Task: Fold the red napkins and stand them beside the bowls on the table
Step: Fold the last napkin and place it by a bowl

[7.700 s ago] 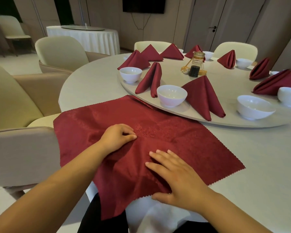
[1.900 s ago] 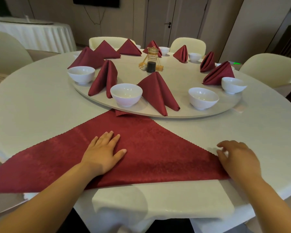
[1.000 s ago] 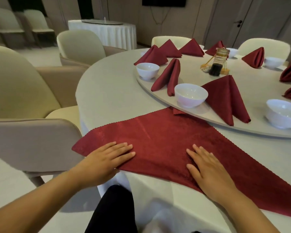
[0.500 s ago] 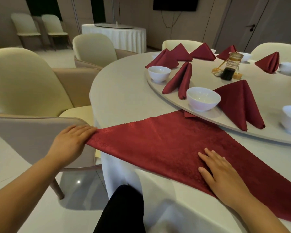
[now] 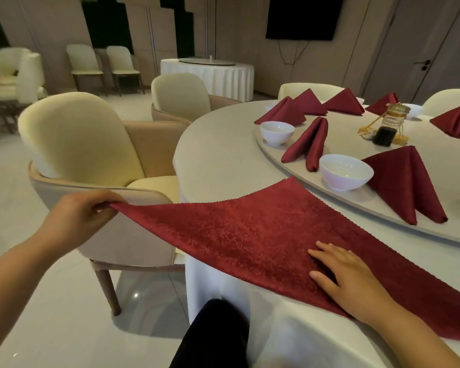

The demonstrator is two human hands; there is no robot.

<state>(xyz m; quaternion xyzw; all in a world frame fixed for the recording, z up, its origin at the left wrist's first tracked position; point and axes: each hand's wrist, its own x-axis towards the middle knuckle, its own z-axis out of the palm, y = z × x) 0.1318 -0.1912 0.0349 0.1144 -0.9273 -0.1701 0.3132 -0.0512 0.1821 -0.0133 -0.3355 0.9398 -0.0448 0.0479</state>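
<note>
So the left grip (image 5: 83, 216) pinches the loose corner of the triangle-folded red napkin (image 5: 245, 235), held out past the desk (image 5: 218, 160) edge. The right grip (image 5: 348, 277) lies flat, fingers straight, pressing the cloth down. I'd carry that corner to the apex ahead of the right grip, pinning the long edge for 1 sharp crease.

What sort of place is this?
Likely a restaurant banquet room: a large round table with a turntable, folded red napkins standing beside white bowls, and another skirted table behind.
</note>
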